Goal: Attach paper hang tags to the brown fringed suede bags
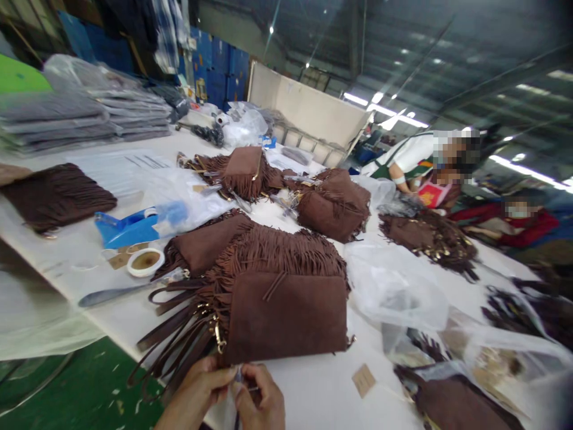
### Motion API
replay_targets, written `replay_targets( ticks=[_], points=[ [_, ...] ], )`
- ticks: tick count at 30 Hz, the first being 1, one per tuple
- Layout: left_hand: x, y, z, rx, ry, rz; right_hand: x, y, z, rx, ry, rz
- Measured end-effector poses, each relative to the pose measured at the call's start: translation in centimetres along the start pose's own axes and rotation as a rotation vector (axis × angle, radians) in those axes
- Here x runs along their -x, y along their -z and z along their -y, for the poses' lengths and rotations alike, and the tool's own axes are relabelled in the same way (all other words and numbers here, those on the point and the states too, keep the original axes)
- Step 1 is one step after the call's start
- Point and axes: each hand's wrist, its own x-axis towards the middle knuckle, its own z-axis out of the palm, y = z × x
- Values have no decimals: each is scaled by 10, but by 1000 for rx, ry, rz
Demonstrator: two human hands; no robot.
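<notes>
A: piece (238, 376)? looks?
B: small, thin, greyish; mostly hidden by fingers, can't tell what it is
A: grip?
B: left hand (194, 388) and right hand (265, 397) both pinched on it, fingertips close together
A: where's it sit?
B: between the two hands, just beside near edge of bag (289, 313). Bag's brown, fringed, lying on table (308, 388), gold clasp (218, 337) by its left side
</notes>
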Motion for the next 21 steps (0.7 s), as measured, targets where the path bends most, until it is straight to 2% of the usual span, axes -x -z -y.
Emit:
replay_targets(
  ticks=[5,8,11,15,19,21],
  points=[
    [10,-9,-10,5,31,71,-5,5,-10,-151,-84,86],
    [5,-2,-9,-41,77,83,-7,7,-16,-248,-120,140],
    [-7,8,-8,-104,104,31,-8,7,-11,-412,-173,161],
    [-10,3,-14,-228,-15,77,-10,11,4,-543,-273,140],
    [-15,-5,-20,-314,-101,15,-15,15,1,-586,-387,257],
    [-19,-5,-20,-332,-140,-1,-18,16,-3,-583,-405,267]
  ],
)
